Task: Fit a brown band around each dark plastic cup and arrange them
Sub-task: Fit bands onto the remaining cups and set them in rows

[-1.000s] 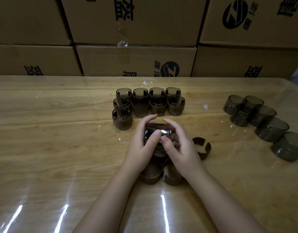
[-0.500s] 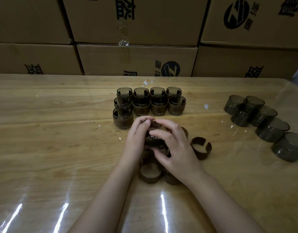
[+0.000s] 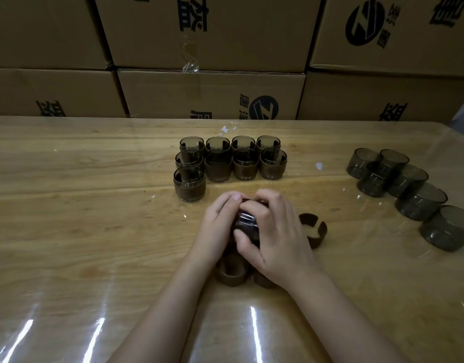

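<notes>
Head-camera view of a person's left hand (image 3: 217,226) and right hand (image 3: 275,239), which met over a wooden table (image 3: 68,231). The fingers of both were curled tight round one dark cup (image 3: 245,222), clamping it between them. Holding it from both sides probably steadied the cup while a brown band was worked round it (the fingers hid any band, so how far on it sat could not be told).

Just beyond the left fingertips stood the banded cups (image 3: 190,183), nine in all. They made a far row of four, a nearer row of four, and a single cup starting a third row. They were packed touching, likely the finished lot, and the gap ahead of the hands looked like the next spot.

Three loose bands (image 3: 313,229) lay close, probably for easy reach. One sat just beside the right hand's outer edge, a second band (image 3: 232,271) lay under the wrists, and a third band (image 3: 262,280) was half hidden below the right palm.

Well out past the right hand waited six bare cups (image 3: 420,200) in a loose cluster. Cardboard boxes (image 3: 210,95) were stacked behind the table.
</notes>
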Motion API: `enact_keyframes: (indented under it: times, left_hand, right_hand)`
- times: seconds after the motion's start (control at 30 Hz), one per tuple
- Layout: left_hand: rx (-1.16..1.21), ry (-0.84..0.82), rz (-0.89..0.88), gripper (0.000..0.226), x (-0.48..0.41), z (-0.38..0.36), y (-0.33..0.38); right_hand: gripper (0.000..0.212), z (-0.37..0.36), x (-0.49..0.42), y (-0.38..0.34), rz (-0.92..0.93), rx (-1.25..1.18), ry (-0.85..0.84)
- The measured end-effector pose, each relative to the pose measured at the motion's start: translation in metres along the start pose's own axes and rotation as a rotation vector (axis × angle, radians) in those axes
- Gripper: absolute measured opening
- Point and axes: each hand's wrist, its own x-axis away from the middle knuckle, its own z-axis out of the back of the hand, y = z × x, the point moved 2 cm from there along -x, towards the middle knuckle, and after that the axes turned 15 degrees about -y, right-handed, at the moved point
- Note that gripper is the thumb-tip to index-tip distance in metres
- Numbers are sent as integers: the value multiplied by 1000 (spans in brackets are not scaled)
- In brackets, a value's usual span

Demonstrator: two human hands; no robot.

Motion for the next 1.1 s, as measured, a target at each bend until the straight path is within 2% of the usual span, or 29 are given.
enact_keyframes:
  times: [0.1,0.2,0.3,0.47,0.6,0.7,0.8,0.87,0.97,1.03,1.1]
  left_hand:
    - [-73,-69,25,30,3,-5,0]
    - [-126,-31,25,39,4,-5,0]
    - [-240,-7,13,44,5,-6,0]
    - [-407,9,-43,36,7,-5,2]
    - [-536,-22,-150,34,7,-4,5]
    - [-471,-23,-151,32,8,-4,7]
    - [-272,-44,-147,29,7,-4,9]
    - [-152,-57,-63,34,4,-3,6]
    - [127,-76,134,55,2,-4,1]
    - [129,-76,144,57,1,-4,-1]
    - [126,-67,102,48,0,-4,0]
  right_hand:
    - [39,6,-2,2,-101,-76,20]
    - [38,5,-1,3,-163,-150,-31]
    - [42,0,1,5,-286,-382,-20]
    - [43,-10,-3,15,-505,-724,-36]
    - [39,-11,-3,20,-494,-916,-41]
    - [30,-11,-2,15,-415,-869,-28]
    - [43,-11,-1,9,-327,-717,-7]
    - [55,-10,-1,8,-268,-611,-15]
    - [58,-5,-1,8,-213,-501,-48]
    - [54,-3,-3,8,-168,-443,-38]
    - [50,0,-4,7,-111,-354,10]
